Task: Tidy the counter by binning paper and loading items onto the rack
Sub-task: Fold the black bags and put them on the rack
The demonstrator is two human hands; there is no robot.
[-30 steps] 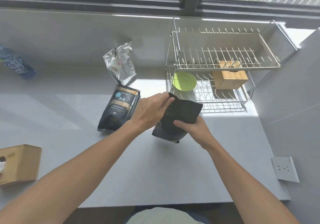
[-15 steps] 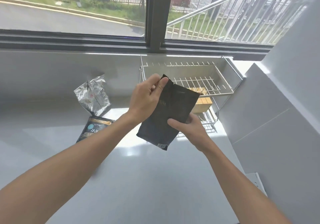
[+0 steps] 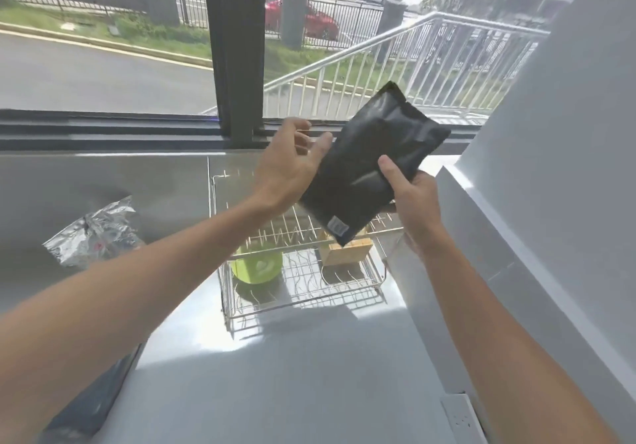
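Note:
A black pouch is held up in the air above the two-tier wire rack. My right hand grips its lower right edge, thumb on the front. Beside the pouch's left edge, my left hand has its fingers spread and holds nothing. On the rack's lower tier lie a green bowl and a wooden block. A crumpled silver bag stands on the counter at the left. Another dark pouch lies near the bottom left, mostly hidden under my left forearm.
The grey counter runs to a white wall on the right, which carries a socket low down. A window sill and dark frame close off the back behind the rack.
The pouch has risen and moved right, above the rack. My left hand has let go of its top edge and opened. The view has tilted upward.

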